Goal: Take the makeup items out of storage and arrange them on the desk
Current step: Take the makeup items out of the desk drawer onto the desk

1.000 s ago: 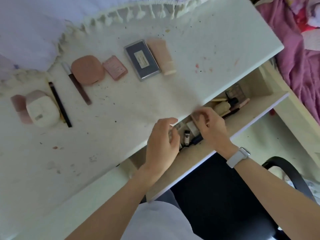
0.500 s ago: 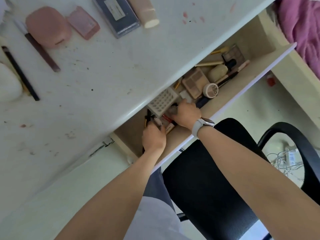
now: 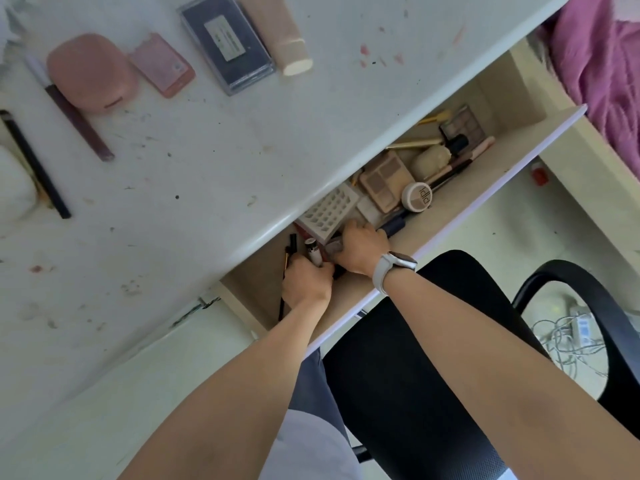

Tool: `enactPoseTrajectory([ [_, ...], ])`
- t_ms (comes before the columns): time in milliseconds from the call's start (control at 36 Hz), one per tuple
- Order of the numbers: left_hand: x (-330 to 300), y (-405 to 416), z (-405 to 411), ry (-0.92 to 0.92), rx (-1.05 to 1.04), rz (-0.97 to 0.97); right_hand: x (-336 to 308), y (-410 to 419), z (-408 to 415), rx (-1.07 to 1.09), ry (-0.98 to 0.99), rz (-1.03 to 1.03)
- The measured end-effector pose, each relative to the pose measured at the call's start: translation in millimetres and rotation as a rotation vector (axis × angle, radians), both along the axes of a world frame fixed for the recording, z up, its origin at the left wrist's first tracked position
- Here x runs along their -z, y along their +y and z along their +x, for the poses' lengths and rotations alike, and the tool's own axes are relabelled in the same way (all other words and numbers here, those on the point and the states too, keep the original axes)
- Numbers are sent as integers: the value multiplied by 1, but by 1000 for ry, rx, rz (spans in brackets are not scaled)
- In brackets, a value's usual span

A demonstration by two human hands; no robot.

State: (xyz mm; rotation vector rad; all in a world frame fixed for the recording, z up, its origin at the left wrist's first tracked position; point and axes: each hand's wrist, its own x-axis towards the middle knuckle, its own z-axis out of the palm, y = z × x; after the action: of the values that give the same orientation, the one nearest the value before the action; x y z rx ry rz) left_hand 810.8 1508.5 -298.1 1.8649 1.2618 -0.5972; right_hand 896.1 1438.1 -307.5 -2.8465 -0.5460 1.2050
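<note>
Partway through: pink compact [image 3: 90, 72], dark palette [image 3: 227, 43], tube [image 3: 277, 32] already on desk [image 3: 207, 161]. Drawer [image 3: 450, 216] beyond fingertips still crowded. Left hand [image 3: 306, 282] curled round small tube [image 3: 313, 252]; right hand [image 3: 360, 247] clutching dark item, identity unclear.

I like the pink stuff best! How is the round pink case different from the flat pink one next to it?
The round pink case is bigger, puffy and plain, with rounded corners. The flat pink case is smaller, thin and rectangular, with a little white label on top. The round one looks peachy; the flat one looks rosier. Both lie closed, side by side on the desk.
</note>
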Motion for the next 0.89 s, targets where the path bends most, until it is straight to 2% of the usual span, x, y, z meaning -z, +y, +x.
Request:
enactPoseTrajectory([
  [222, -4, 14, -24, -85, 51, -118, -1, 5, -7, -13, 35, 13],
  [500, -10, 34, -46, -131, 160, 77, 6, 8, -14, -85, -10, -13],
  [639, -17, 38, -48, -145, 198, 109, 6, 7, -16, -91, -85, -13],
  [889, -29, 48, -56, -183, 272, 148, 7, 12, -18, -116, -60, -34],
])
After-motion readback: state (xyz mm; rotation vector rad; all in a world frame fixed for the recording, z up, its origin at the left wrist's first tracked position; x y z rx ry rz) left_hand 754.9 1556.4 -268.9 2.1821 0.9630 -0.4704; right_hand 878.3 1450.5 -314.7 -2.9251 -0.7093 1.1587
